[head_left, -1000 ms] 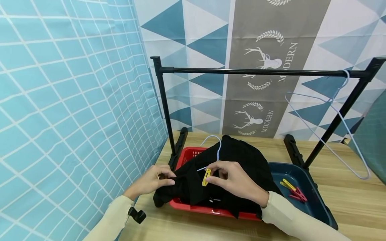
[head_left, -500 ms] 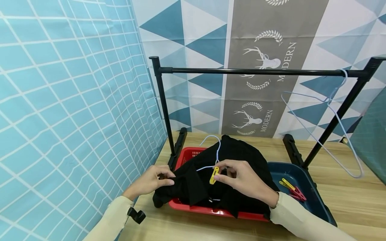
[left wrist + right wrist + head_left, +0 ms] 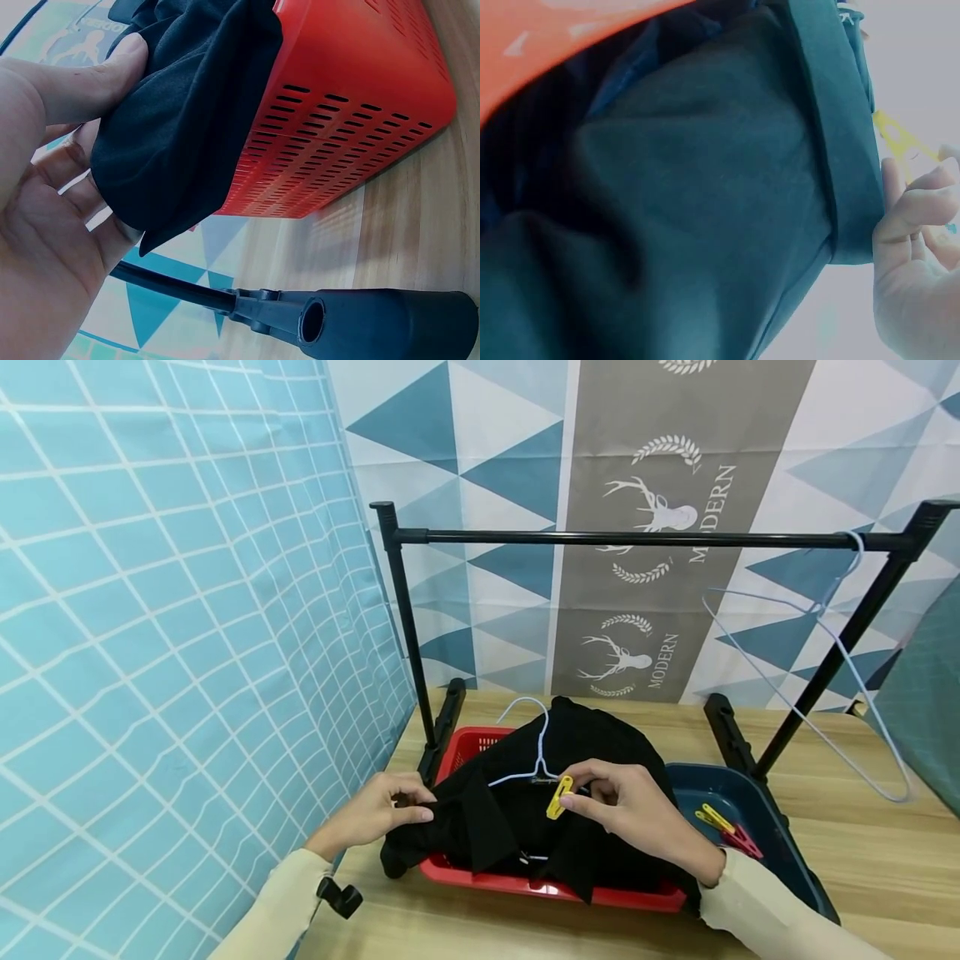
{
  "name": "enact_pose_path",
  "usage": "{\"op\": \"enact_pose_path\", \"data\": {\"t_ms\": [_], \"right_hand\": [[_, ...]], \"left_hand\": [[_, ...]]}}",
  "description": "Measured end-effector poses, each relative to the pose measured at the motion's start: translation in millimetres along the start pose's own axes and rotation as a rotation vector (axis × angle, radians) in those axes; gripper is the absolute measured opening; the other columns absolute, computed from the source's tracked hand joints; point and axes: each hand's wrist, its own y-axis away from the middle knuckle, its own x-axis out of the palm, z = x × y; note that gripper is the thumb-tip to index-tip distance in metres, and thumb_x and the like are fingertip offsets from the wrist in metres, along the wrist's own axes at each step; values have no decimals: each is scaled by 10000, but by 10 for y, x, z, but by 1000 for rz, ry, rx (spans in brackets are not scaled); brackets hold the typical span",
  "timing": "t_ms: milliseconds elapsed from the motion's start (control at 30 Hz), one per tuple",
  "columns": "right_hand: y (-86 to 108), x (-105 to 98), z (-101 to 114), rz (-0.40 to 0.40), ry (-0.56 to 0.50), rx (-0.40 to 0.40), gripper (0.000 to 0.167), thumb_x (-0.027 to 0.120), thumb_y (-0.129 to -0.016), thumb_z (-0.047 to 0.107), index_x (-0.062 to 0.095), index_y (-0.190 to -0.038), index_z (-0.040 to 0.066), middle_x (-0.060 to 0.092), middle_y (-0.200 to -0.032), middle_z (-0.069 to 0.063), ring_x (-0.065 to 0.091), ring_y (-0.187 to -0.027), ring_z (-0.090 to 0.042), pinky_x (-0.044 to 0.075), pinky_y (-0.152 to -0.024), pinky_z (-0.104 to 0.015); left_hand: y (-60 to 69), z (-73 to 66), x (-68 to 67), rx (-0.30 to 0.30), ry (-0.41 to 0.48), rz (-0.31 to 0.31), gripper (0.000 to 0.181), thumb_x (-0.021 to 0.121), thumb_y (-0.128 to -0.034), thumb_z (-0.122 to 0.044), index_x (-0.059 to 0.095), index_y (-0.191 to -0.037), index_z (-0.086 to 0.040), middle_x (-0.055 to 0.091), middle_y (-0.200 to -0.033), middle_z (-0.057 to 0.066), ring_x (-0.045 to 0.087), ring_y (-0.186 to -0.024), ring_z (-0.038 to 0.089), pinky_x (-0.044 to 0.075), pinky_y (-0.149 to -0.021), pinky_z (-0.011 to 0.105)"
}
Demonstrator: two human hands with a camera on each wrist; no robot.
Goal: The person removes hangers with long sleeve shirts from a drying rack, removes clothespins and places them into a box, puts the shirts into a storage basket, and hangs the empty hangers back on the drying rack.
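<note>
A black garment with a collar lies heaped over a red basket. A pale blue hanger pokes out of its neck, hook upward. My left hand pinches the garment's left edge between thumb and fingers; the left wrist view shows the folded black cloth in that grip. Above the garment's middle, right of the hanger's neck, my right hand pinches a yellow clothespin. In the right wrist view the clothespin shows past the garment's edge, partly behind the fingers.
A black rack with a crossbar stands behind the basket. Another pale blue hanger hangs at its right end. On the right, a dark blue tray holds a yellow clothespin and a red clothespin.
My right hand has moved to the right with the yellow clothespin, uncovering the hanger's neck. My left hand keeps its place on the garment.
</note>
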Motion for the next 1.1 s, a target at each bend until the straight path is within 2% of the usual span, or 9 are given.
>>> {"op": "enact_pose_path", "data": {"t_ms": [333, 567, 833, 1100], "right_hand": [[94, -124, -70, -50, -46, 23, 262, 750, -963, 294, 726, -1176, 143, 683, -818, 22, 516, -509, -125, 435, -437, -277], [195, -237, -138, -61, -75, 88, 261, 746, -967, 277, 717, -1179, 128, 671, -787, -31, 510, -509, -158, 436, -447, -287], [308, -301, -217, -76, -56, 178, 261, 742, -966, 321, 710, -1181, 178, 647, -790, -45, 526, -528, -184, 445, -456, -291], [390, -355, -274, -105, -16, 213, 282, 733, -972, 337, 705, -1192, 163, 666, -843, -31, 545, -546, -190, 452, -469, -292]], "left_hand": [[7, 17, 1, -16, 9, -4, 84, 742, -968, -215, 789, -1033, -241, 682, -915, -77, 563, -759, 118, 485, -669, 289], [12, 27, 9, -16, 5, -6, 91, 739, -970, -222, 788, -1045, -240, 682, -924, -74, 557, -766, 121, 483, -672, 296], [20, 23, 9, -29, 2, -12, 92, 743, -967, -230, 788, -1046, -246, 684, -926, -79, 554, -764, 117, 476, -667, 288], [17, -3, 7, -26, -2, -11, 97, 740, -971, -231, 785, -1054, -250, 685, -942, -84, 549, -767, 119, 471, -664, 290]]}}
